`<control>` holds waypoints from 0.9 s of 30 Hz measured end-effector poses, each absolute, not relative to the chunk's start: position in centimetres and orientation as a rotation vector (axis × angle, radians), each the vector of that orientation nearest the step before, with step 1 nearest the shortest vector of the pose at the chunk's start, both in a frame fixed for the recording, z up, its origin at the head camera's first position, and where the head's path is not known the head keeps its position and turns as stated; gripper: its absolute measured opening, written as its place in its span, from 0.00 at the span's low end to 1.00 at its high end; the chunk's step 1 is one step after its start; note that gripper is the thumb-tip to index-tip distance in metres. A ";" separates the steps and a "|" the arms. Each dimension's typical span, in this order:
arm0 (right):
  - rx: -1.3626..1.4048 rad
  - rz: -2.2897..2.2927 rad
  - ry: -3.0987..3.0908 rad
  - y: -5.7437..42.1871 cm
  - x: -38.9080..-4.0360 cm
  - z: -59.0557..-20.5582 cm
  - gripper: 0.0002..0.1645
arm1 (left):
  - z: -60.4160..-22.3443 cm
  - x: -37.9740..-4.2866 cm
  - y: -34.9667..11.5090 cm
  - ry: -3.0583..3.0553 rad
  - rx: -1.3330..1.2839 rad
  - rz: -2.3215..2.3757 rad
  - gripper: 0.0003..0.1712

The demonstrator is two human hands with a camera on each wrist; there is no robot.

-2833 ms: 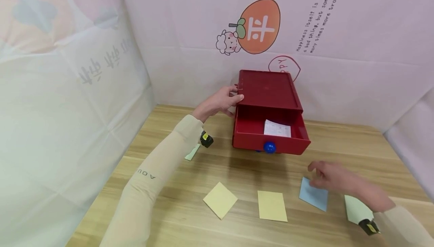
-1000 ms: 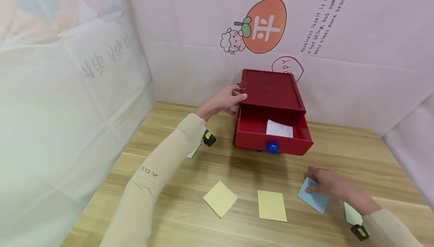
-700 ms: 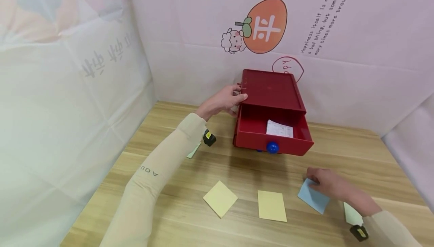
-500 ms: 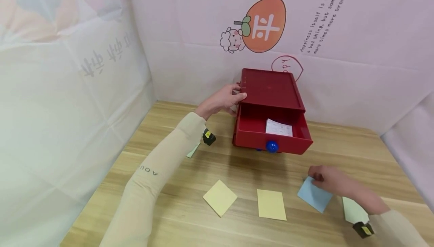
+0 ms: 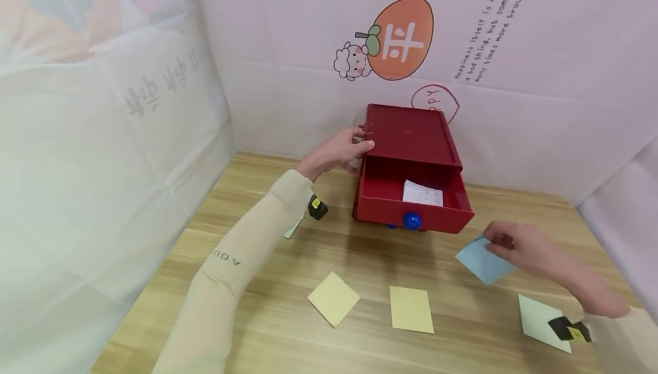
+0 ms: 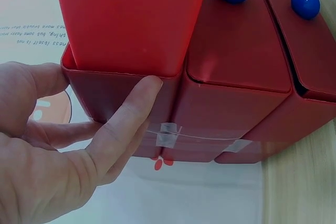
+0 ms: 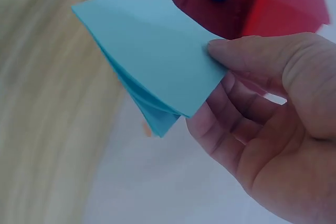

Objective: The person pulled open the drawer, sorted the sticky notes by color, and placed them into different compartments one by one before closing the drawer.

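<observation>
A small red drawer cabinet (image 5: 408,134) stands by the back wall, its top drawer (image 5: 411,214) pulled out with white printed paper (image 5: 422,193) inside. My left hand (image 5: 336,151) rests on its upper left edge, thumb on top. In the left wrist view, nearly straight fingers (image 6: 126,119) lie along the cabinet's side. My right hand (image 5: 529,251) pinches a small stack of blue sticky notes (image 5: 483,260) by one edge, right of the drawer. The right wrist view shows its layers fanning apart slightly below the thumb.
Two yellow sticky notes (image 5: 334,300) (image 5: 411,309) lie on the wooden table (image 5: 277,328). A pale green note (image 5: 540,320) is at right, partly behind the right wrist camera. Another green one (image 5: 293,228) shows beside the left sleeve. Printed cloth (image 5: 298,31) covers the walls.
My right hand has taken hold of the blue sticky notes and moved them up, away from me, off their spot on the table. More of the right green note shows. My left hand stays put.
</observation>
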State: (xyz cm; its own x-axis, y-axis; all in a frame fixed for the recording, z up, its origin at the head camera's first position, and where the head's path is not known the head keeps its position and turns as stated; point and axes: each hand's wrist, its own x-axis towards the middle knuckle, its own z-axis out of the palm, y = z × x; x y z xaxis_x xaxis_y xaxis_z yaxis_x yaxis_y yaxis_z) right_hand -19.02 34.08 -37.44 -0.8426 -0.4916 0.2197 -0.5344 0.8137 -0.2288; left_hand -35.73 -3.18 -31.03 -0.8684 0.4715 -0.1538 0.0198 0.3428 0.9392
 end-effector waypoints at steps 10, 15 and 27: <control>0.786 0.297 -2.625 35.1 -18.9 -31.8 0.21 | -31.0 -35.7 -3.0 2.199 0.444 1.554 0.38; 0.769 0.360 -2.528 34.5 -19.6 -29.1 0.21 | -31.1 -35.7 -3.3 2.185 0.403 1.575 0.38; 0.749 0.383 -2.403 30.5 -21.4 -24.7 0.19 | -30.9 -35.5 -3.2 2.208 0.418 1.548 0.38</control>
